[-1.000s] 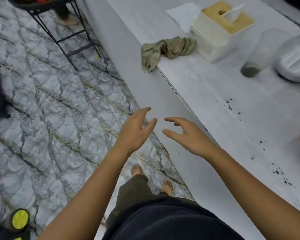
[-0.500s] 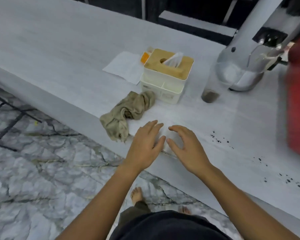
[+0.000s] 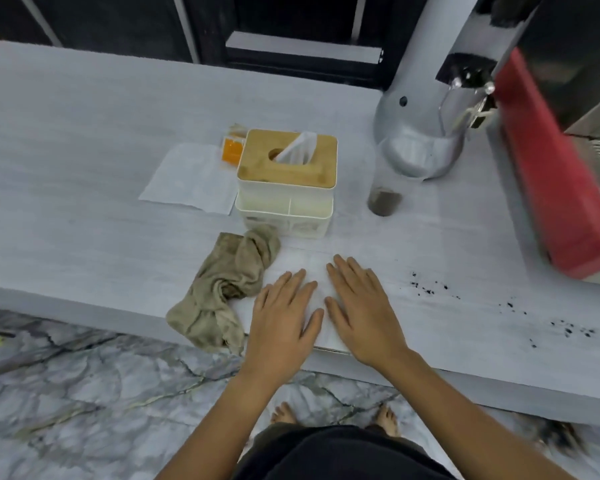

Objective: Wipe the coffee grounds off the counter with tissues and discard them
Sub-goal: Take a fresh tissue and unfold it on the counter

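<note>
**Both hands flat on a tissue, spilled grounds still waiting to the right**

A person stands barefoot at the pale bench [image 3: 84,140] with the left hand [image 3: 284,317] and right hand [image 3: 361,313] laid side by side, fingers straight and slightly spread, pressing a white tissue [image 3: 298,261] flat near the front edge. A second ago both hands hovered open in front of the bench, off its edge, holding nothing; half a second ago they were just reaching the edge. Now they are down on the tissue, so the wiping looks about to begin rather than under way.

The coffee grounds [image 3: 426,287] lie as dark specks in a scattered trail on the bench to the right of the right hand, apart from the tissue and untouched. A crumpled olive cloth [image 3: 222,292] sits just beside the left hand, hanging partly over the edge. Behind it stands the tissue box [image 3: 288,178] with a wooden lid and a sheet poking up, another flat tissue [image 3: 191,178] at its left, and a clear cup [image 3: 385,199] holding dark grounds near a silver grinder [image 3: 420,133].
</note>
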